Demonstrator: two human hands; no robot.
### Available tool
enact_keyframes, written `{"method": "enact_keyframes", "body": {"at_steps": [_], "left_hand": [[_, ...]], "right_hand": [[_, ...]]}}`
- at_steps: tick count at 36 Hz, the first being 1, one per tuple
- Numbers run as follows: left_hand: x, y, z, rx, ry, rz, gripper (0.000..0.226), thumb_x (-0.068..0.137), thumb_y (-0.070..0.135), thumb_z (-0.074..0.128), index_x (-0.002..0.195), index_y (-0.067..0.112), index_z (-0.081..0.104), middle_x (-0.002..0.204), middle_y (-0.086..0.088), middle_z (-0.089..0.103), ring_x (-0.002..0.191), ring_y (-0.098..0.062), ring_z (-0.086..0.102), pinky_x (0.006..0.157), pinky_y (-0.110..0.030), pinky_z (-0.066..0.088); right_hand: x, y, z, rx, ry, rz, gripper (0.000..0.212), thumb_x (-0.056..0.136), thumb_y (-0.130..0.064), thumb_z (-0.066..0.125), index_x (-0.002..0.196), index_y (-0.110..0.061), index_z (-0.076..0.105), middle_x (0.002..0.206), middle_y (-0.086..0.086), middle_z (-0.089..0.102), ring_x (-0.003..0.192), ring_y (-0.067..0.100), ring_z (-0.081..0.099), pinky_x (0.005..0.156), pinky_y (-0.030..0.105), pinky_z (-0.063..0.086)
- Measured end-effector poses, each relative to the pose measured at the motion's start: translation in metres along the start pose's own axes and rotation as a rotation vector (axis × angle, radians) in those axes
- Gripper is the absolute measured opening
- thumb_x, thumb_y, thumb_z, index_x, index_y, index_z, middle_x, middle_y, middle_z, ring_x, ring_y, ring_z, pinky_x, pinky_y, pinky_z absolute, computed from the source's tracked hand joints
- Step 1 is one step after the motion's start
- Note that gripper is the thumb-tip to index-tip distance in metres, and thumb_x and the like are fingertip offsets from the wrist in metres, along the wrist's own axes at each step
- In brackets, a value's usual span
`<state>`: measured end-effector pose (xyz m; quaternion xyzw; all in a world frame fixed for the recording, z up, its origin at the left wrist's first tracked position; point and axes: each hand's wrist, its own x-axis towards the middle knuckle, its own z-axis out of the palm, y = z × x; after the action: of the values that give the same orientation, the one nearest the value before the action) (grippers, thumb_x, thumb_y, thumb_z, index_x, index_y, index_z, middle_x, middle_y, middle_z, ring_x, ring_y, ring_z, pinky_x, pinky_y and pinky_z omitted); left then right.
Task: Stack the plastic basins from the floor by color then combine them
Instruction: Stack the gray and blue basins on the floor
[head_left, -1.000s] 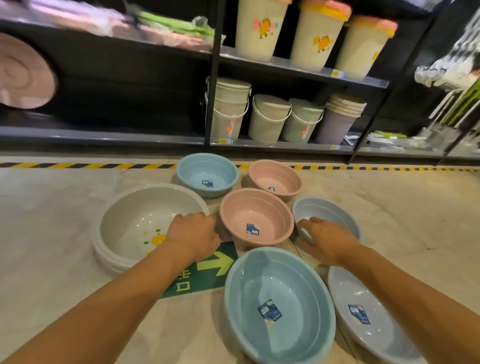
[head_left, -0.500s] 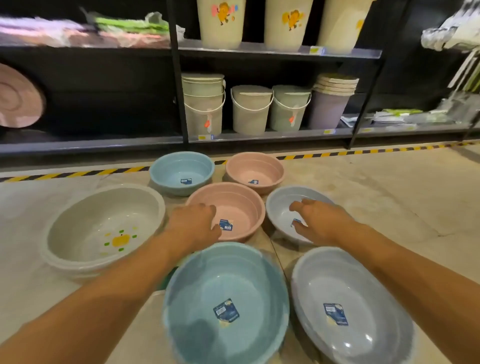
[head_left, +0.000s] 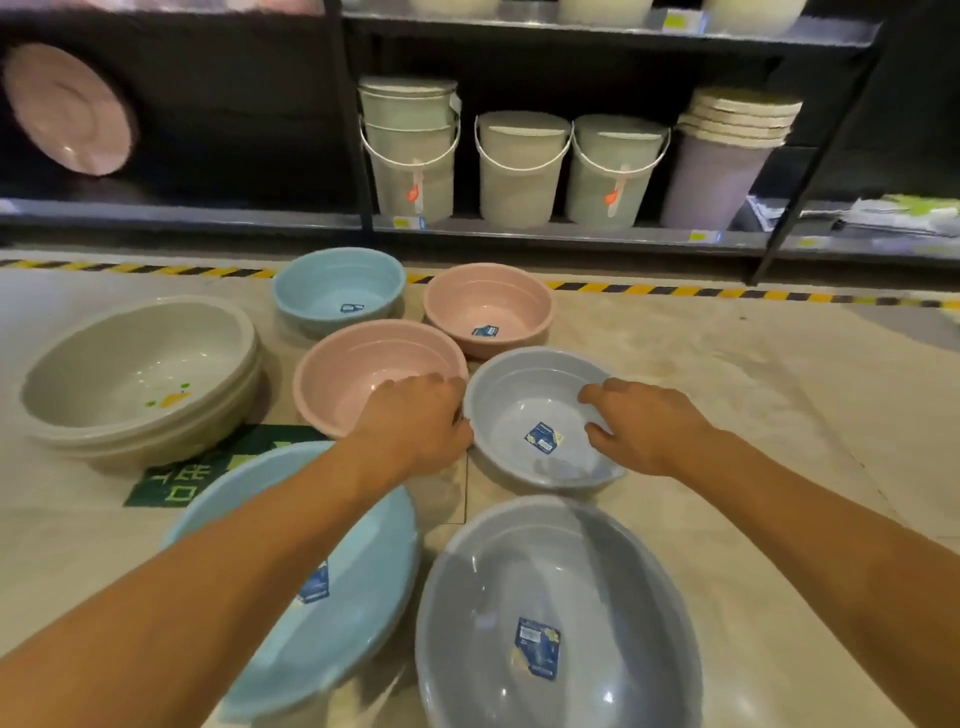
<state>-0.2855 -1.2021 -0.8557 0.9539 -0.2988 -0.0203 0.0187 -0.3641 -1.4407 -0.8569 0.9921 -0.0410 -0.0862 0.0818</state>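
Observation:
A small grey basin (head_left: 524, 395) sits on the floor in the middle. My left hand (head_left: 415, 426) curls against its left rim, next to the near pink basin (head_left: 358, 369). My right hand (head_left: 641, 426) holds its right rim, thumb inside. Closest to me lie a large grey basin (head_left: 561, 582) and, under my left forearm, a large blue basin (head_left: 353, 561). Farther back stand a second pink basin (head_left: 488, 306) and a small blue basin (head_left: 337, 283). At the left is a stack of large beige basins (head_left: 135, 374).
A dark shelf unit runs across the back with lidded buckets (head_left: 519, 171) on its lowest shelf and a pink basin (head_left: 67, 109) leaning at the left. Yellow-black tape (head_left: 649, 288) marks the floor before it. A green floor sign (head_left: 171, 478) lies under the basins.
My left hand has moved right, from the near pink basin's rim to the small grey basin's left rim. My right hand has stayed on that grey basin. The view has shifted right and closer.

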Motion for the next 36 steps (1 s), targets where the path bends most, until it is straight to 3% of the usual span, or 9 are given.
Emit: {"method": "enact_keyframes", "body": {"at_steps": [6, 10, 16, 22, 27, 32, 36], "left_hand": [[-0.012, 0.005, 0.020, -0.017, 0.016, -0.034, 0.033, 0.095, 0.039, 0.043, 0.112, 0.015, 0.057, 0.094, -0.005, 0.058, 0.090, -0.030, 0.061, 0.073, -0.036, 0.045], [-0.031, 0.001, 0.045, -0.023, 0.025, -0.033, 0.034, 0.091, 0.038, 0.048, 0.115, 0.014, 0.052, 0.105, -0.008, 0.061, 0.097, -0.033, 0.061, 0.068, -0.034, 0.037], [-0.058, 0.005, 0.087, -0.054, -0.012, -0.034, 0.045, 0.094, 0.042, 0.048, 0.133, 0.020, 0.047, 0.126, -0.006, 0.061, 0.106, -0.029, 0.061, 0.079, -0.038, 0.048], [-0.075, 0.025, 0.116, -0.073, -0.092, -0.033, 0.041, 0.096, 0.042, 0.044, 0.132, 0.022, 0.046, 0.123, -0.005, 0.059, 0.104, -0.025, 0.059, 0.080, -0.037, 0.048], [-0.101, 0.030, 0.146, -0.095, -0.045, -0.072, 0.028, 0.094, 0.029, 0.044, 0.118, 0.016, 0.050, 0.109, -0.007, 0.060, 0.097, -0.028, 0.060, 0.068, -0.033, 0.036], [-0.122, 0.026, 0.175, -0.144, -0.019, -0.076, 0.028, 0.095, 0.027, 0.045, 0.115, 0.009, 0.052, 0.103, -0.014, 0.062, 0.088, -0.036, 0.063, 0.068, -0.037, 0.047], [-0.132, 0.031, 0.191, -0.154, -0.043, -0.166, 0.032, 0.095, 0.029, 0.044, 0.122, 0.012, 0.048, 0.108, -0.012, 0.061, 0.093, -0.035, 0.065, 0.073, -0.038, 0.050]], "right_hand": [[0.008, 0.003, 0.021, 0.020, 0.021, -0.037, 0.045, 0.103, -0.043, 0.038, 0.144, -0.024, 0.039, 0.132, 0.003, 0.054, 0.113, 0.031, 0.060, 0.079, 0.038, 0.049], [0.000, -0.001, 0.038, 0.048, 0.017, -0.041, 0.046, 0.103, -0.042, 0.039, 0.146, -0.026, 0.038, 0.134, 0.003, 0.054, 0.114, 0.030, 0.059, 0.077, 0.036, 0.046], [-0.028, 0.002, 0.075, 0.048, 0.012, -0.025, 0.045, 0.103, -0.043, 0.037, 0.145, -0.026, 0.036, 0.126, 0.002, 0.055, 0.108, 0.028, 0.060, 0.077, 0.037, 0.050], [-0.069, 0.009, 0.108, 0.083, -0.031, 0.057, 0.045, 0.102, -0.042, 0.038, 0.144, -0.025, 0.039, 0.125, 0.003, 0.056, 0.113, 0.029, 0.059, 0.076, 0.038, 0.047], [-0.093, 0.014, 0.140, 0.097, -0.091, 0.121, 0.044, 0.102, -0.043, 0.037, 0.143, -0.026, 0.039, 0.126, 0.003, 0.056, 0.111, 0.029, 0.060, 0.076, 0.038, 0.047], [-0.103, 0.017, 0.169, 0.123, -0.122, 0.180, 0.045, 0.101, -0.042, 0.037, 0.143, -0.027, 0.036, 0.123, 0.003, 0.057, 0.108, 0.028, 0.061, 0.071, 0.036, 0.044], [-0.107, 0.015, 0.190, 0.154, -0.150, 0.196, 0.046, 0.101, -0.041, 0.038, 0.145, -0.027, 0.033, 0.121, 0.004, 0.057, 0.103, 0.029, 0.062, 0.069, 0.037, 0.047]]}}
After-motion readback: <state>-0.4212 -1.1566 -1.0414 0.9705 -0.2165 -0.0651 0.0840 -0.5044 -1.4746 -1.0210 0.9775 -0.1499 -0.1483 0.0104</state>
